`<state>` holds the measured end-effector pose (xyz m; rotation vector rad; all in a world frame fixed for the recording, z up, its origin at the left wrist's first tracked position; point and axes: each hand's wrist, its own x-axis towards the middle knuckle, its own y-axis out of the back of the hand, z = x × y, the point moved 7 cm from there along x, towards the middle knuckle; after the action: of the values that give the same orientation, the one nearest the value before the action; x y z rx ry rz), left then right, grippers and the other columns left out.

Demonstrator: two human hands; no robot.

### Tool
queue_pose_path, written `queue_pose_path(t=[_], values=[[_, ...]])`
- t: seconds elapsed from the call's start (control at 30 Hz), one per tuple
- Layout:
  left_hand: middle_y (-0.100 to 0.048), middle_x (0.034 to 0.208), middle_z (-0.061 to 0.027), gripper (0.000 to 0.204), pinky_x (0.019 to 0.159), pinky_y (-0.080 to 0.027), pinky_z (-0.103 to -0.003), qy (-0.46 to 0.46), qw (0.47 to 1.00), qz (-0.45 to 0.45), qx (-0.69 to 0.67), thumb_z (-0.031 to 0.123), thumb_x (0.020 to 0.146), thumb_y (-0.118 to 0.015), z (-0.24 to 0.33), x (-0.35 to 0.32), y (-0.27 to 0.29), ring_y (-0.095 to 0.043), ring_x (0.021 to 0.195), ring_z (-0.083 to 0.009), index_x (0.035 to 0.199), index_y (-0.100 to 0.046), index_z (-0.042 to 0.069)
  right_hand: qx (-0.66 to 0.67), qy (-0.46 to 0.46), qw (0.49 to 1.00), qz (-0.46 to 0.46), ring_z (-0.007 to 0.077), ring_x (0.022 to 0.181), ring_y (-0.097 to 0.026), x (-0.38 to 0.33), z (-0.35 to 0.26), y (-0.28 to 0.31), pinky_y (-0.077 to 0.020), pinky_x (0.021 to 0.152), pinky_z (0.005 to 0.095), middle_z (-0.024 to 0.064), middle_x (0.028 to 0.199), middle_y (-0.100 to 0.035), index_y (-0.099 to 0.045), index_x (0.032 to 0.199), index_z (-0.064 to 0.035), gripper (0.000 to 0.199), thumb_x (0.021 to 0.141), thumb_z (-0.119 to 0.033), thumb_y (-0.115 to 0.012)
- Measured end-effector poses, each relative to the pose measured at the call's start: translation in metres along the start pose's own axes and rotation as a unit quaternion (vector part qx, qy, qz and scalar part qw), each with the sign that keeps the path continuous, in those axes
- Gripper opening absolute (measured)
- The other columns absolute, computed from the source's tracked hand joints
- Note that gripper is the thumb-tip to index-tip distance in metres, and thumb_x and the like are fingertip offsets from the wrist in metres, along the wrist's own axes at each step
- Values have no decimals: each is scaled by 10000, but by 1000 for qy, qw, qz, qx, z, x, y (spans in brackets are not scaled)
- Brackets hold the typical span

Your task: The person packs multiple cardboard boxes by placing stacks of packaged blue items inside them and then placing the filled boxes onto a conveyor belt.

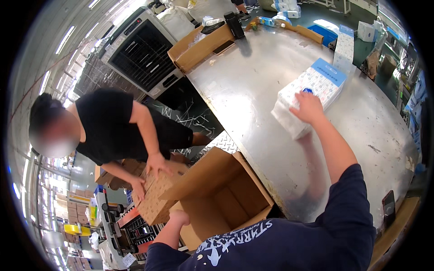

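My right hand (309, 107) is resting palm-down on the near part of a white patterned soft pack (298, 92), its fingers loosely spreading rather than closing around it. The pack is lying on the metal tabletop (253, 67) directly beneath that hand, its blue band (328, 72) pointing away. My left hand (180, 217) is sitting at the edge of an open cardboard carton (203, 174); its fingers are hiding, so I cannot tell whether it is gripping. Just beyond it, 1 co-worker (108, 122) is resting 2 hands on a brown printed box (156, 198).

I am judging the step as positioning the pack beside a waiting carton; the next move would be calling for firmer support under the pack before lifting.

Pale lettering is showing on the blue band, too small for confident reading. A dark-blue emblem (308, 90) is sitting by my right fingertips, and larger white lettering is running across my navy shirt (289, 246).
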<state>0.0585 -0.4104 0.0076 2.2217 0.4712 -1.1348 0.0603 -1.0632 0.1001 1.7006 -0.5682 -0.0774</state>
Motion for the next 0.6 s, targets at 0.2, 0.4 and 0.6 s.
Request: queue_pose_path(t=[0.2,0.4,0.6], values=[[-684,971,-146,385,724,-514,-376,-240,907,24,-345,320,902,-545,85,-16,133,-662,883,-270,1181,-617,66,92,103,986,-91,299,1033,-585,-105,-34,26,-478,875,415,102,1135,-632,-641,1131,-86,483,749,-381,-677],[-231,1521,-187,685,1022,-399,-362,-496,663,249,-503,256,941,-565,201,-45,281,-335,1358,-291,1483,-198,53,296,-240,916,122,311,1085,-587,-116,101,37,-471,910,403,198,1235,-579,-525,1301,-37,639,765,-321,-724],[-123,1560,-157,737,1130,-207,-346,-562,497,90,-655,253,993,-475,279,-56,291,-182,1422,-248,1505,37,118,661,-278,697,21,262,1092,-558,-122,86,-59,-473,912,384,179,1238,-532,-364,1355,-28,618,835,-164,-669]])
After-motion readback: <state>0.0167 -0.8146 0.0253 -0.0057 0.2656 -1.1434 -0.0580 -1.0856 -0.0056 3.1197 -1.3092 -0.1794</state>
